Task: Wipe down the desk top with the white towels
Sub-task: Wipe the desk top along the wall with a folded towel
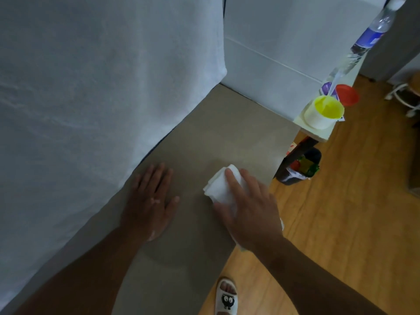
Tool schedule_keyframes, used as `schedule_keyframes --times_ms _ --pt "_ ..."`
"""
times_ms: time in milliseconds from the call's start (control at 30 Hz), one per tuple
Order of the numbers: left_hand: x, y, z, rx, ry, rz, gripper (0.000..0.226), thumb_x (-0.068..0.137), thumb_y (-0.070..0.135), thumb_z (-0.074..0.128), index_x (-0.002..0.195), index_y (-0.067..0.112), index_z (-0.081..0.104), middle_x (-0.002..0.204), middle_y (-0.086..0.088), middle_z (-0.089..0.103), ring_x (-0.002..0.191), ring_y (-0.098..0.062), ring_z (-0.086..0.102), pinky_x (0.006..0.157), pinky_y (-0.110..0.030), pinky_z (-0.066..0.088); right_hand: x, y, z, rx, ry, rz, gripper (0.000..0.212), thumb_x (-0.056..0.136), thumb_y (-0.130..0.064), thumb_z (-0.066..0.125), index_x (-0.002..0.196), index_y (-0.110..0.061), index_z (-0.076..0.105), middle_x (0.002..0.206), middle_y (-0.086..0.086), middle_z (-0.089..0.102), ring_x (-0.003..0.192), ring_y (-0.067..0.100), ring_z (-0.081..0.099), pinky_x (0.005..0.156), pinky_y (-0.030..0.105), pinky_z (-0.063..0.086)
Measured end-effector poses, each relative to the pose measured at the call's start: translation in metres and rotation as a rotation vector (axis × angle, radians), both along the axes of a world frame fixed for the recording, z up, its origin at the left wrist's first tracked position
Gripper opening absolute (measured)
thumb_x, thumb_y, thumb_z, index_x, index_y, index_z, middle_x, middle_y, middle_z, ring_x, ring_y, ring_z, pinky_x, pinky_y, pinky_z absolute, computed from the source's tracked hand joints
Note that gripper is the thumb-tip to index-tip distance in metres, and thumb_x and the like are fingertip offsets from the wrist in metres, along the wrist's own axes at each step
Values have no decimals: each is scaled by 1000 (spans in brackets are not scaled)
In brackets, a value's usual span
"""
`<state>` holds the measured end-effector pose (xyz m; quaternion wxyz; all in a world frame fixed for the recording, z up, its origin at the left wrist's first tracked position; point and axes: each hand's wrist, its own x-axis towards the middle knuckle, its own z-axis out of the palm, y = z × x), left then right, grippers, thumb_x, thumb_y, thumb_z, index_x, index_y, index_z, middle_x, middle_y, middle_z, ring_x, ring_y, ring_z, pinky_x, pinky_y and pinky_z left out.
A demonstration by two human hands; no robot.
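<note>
**Towel Pressed to Grey Worktop, Both Hands Down**

Your right hand (252,212) lies on top of the folded white cloth towel (219,189), fingers stretched out and spread across it, pressing it flat onto the plain grey-brown worktop (227,137). The thumb runs along the towel's near edge. The towel sits towards the right side of the worktop, not far from the edge that drops to the floor, and its thick folded end pokes out beyond your fingertips.

Your left hand (150,201) is released and holds nothing. It rests palm down on the bare surface, fingers straight and slightly fanned, well apart from the towel and just beside the large white fabric sheet (91,87) that hangs along the worktop's left side.

At the far right a pale narrow shelf (318,133) carries a white cup with a yellow inside (328,108), a round red plastic lid (347,95) and a clear plastic bottle with a blue label (370,35). Below it a dark waste bin (300,167) with colourful wrappers stands on the orange-brown wooden floor (352,201). Your foot, in a white slipper with a black cat face (226,298), shows at the bottom edge.
</note>
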<state>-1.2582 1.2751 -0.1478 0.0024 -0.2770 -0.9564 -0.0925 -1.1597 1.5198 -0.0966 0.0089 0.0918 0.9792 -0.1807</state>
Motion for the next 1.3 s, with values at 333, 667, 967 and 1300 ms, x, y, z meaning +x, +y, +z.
schedule_keyframes --times_ms 333,667,967,1300 --pt "-3 -4 -12 19 100 -22 66 105 45 37 153 0 47 157 -24 47 147 -45 42 117 -62 37 42 -35 -16 27 105 252 82 86 -42 66 160 -39 30 151 12 46 110 31 58 88 44 52" --pt "1 -4 -20 100 214 32 52 107 31 42 151 4 51 156 -18 51 143 -40 49 111 -63 41 -13 -13 -27 114 105 374 73 91 -57 58 157 -39 33 159 4 40 115 31 53 87 44 44" --pt "2 -3 -14 23 184 69 56 105 35 37 151 7 52 158 -14 49 145 -36 48 114 -62 39 -152 106 -22 135 -4 -219 62 101 -59 41 157 -39 25 163 3 23 135 39 36 103 51 37" --pt "2 0 -8 -7 105 103 58 105 37 34 153 9 50 156 -15 51 142 -37 47 117 -57 38 -79 57 -16 193 0 -142 68 95 -56 49 157 -38 26 161 3 30 120 37 46 93 49 42"
